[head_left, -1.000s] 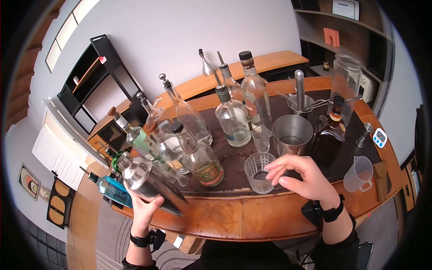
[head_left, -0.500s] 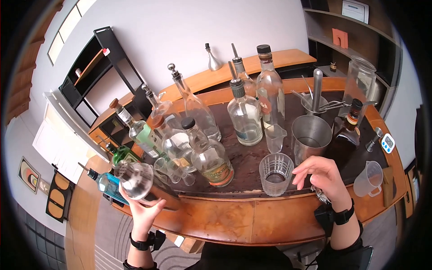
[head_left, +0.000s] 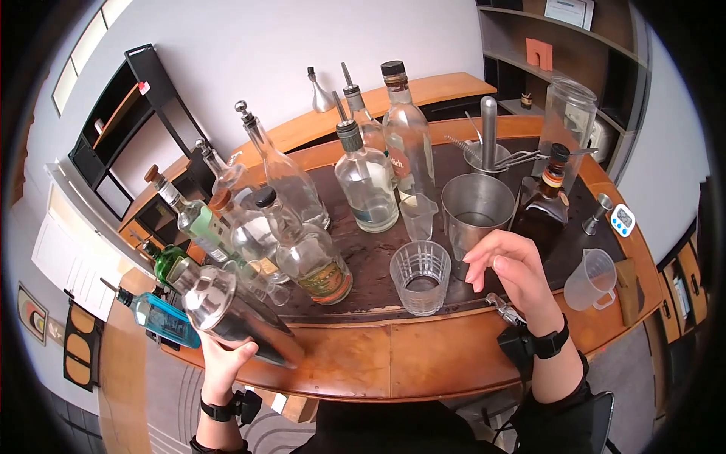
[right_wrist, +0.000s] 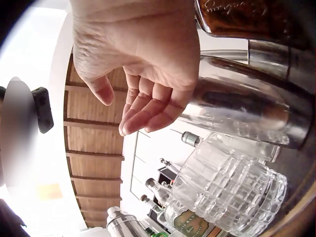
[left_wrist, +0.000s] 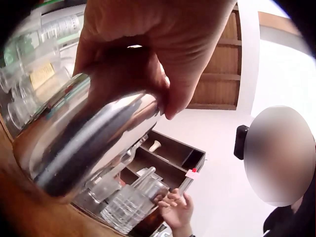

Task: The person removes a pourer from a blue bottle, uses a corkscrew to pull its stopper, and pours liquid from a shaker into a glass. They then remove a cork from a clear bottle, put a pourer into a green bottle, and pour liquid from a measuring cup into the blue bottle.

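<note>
The right grip (head_left: pixel 516 278), empty and loosely curled, has drawn clear of the glass (head_left: pixel 420 281), leaving it unheld, while at lower left the left grip (head_left: pixel 221 366) clasps the shaker (head_left: pixel 248 321).

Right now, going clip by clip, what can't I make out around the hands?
Metal shaker: head and left wrist views; opaque walls hide whether it holds anything.
Left hand: head view; most fingers are hidden behind the shaker.
Small silver piece: head view; the right wrist camera partly covers it.
Amber bottle: right wrist view; cut off by the top edge.
Timer digits: head view; too small to read.
</note>
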`<state>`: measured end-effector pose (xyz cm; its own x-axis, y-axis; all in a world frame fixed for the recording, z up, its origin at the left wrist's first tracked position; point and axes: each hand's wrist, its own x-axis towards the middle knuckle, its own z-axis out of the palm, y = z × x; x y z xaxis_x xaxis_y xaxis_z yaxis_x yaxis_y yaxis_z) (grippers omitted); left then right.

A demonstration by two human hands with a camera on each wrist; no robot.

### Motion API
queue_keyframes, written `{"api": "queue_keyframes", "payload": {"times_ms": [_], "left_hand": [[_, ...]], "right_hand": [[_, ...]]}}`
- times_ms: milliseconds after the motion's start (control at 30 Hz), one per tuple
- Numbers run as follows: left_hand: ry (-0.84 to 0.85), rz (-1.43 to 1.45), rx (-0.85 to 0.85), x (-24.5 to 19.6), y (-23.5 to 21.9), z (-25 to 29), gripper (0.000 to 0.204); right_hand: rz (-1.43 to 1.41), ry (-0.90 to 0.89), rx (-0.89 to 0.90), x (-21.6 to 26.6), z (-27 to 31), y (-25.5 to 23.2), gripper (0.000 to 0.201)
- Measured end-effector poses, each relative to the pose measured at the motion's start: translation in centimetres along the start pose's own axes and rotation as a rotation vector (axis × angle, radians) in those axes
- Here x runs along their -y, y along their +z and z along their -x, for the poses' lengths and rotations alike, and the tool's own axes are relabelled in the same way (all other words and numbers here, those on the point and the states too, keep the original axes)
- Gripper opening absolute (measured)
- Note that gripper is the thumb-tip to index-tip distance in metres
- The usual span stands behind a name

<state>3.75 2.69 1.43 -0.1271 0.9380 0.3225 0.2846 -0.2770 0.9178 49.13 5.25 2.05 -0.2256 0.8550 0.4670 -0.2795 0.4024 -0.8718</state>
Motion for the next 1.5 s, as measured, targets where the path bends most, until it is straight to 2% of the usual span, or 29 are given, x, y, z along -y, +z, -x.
{"api": "queue_keyframes", "payload": {"times_ms": [67,100,133,233,333,400,433,467,533,567,600,667,733,767,800,867,900,933,1000,1033,1067,1167,1200,1267,1333,1400,1467,1500], "left_hand": [[-0.069,0.135,0.173,-0.8,1.1,0.2,0.099],[-0.082,0.109,0.19,-1.4,2.0,0.4,0.1],[-0.098,0.046,0.245,-1.7,2.3,0.5,0.108],[0.144,-0.042,0.256,-1.8,4.5,0.7,0.125],[0.426,-0.286,0.259,-0.8,3.4,-0.2,0.125],[0.324,-0.036,0.008,-1.1,3.9,0.6,0.115],[0.113,-0.051,0.011,-1.2,2.1,0.7,0.084],[0.134,-0.031,-0.034,-1.9,1.6,0.9,0.061],[0.246,0.023,-0.247,-0.3,1.2,1.1,0.064],[0.335,0.007,-0.296,-0.8,2.2,1.1,0.071],[0.364,-0.105,-0.252,-0.1,1.5,1.4,0.086],[0.275,-0.108,-0.094,-0.8,-0.4,1.4,0.093],[0.081,0.3,-0.121,-0.8,-1.2,1.0,0.091],[0.121,0.349,-0.205,-1.8,0.1,1.2,0.087],[0.153,0.05,-0.322,-1.1,0.1,1.3,0.091],[0.514,-0.129,-0.227,-0.5,1.1,1.4,0.077],[0.377,-0.194,-0.24,-1.4,0.7,1.4,0.077],[0.123,-0.143,-0.327,-2.7,0.6,1.2,0.079],[0.185,0.069,-0.339,-1.3,-0.3,0.4,0.08],[0.334,-0.125,-0.295,-0.8,-0.1,0.8,0.077],[0.388,-0.132,-0.207,-0.3,-0.4,0.9,0.079],[0.059,0.293,-0.301,-0.1,-2.6,0.0,0.099],[0.057,0.289,-0.302,0.2,-2.4,0.1,0.099],[0.374,-0.153,-0.296,0.3,-1.3,0.6,0.092],[0.322,-0.202,-0.277,0.4,-3.1,0.3,0.092],[0.099,0.146,-0.342,0.2,-4.2,-0.3,0.109],[0.3,-0.252,-0.293,-0.3,-2.9,1.2,0.104],[0.336,-0.229,-0.283,-1.9,-1.1,1.1,0.103]], "right_hand": [[-0.004,0.006,-0.009,-0.1,0.0,-0.2,0.029],[-0.012,0.013,-0.019,-0.2,0.1,-0.3,0.029],[-0.007,0.014,-0.02,-0.3,0.1,-0.4,0.029],[-0.013,0.002,-0.027,-0.3,0.2,-0.4,0.028],[-0.005,0.004,-0.017,-0.1,0.2,-0.3,0.027],[0.006,0.031,-0.007,0.1,0.3,-0.1,0.026],[0.003,0.029,-0.011,0.2,0.4,0.0,0.026],[0.007,0.029,-0.007,0.4,0.4,0.1,0.025],[0.009,0.03,-0.005,0.4,0.4,0.2,0.025],[0.018,0.032,-0.004,0.4,0.4,0.2,0.025],[0.026,0.036,-0.002,0.3,0.4,0.2,0.025],[0.027,0.039,-0.003,0.3,0.3,0.2,0.025],[0.024,0.04,-0.006,0.2,0.3,0.2,0.025],[0.03,0.04,-0.008,0.2,0.3,0.1,0.025],[0.038,0.04,-0.01,0.2,0.3,0.1,0.025],[0.029,0.04,-0.014,0.1,0.3,0.2,0.025],[0.025,0.037,-0.015,0.1,0.3,0.2,0.025],[0.022,0.038,-0.011,0.1,0.3,0.1,0.025],[0.019,0.044,-0.017,-0.1,0.4,0.0,0.025],[0.015,0.043,-0.016,-0.1,0.3,0.0,0.025],[0.019,0.041,-0.018,0.0,0.3,0.1,0.025],[0.027,0.045,-0.02,0.0,0.3,0.1,0.026],[0.029,0.047,-0.022,0.0,0.3,0.2,0.026],[0.032,0.046,-0.022,-0.1,0.3,0.2,0.026],[0.038,0.045,-0.021,0.0,0.3,0.1,0.026],[0.043,0.036,-0.029,-0.1,0.3,0.2,0.027],[0.041,0.04,-0.028,-0.2,0.3,0.2,0.027],[0.043,0.046,-0.023,-0.2,0.3,0.1,0.027]]}}
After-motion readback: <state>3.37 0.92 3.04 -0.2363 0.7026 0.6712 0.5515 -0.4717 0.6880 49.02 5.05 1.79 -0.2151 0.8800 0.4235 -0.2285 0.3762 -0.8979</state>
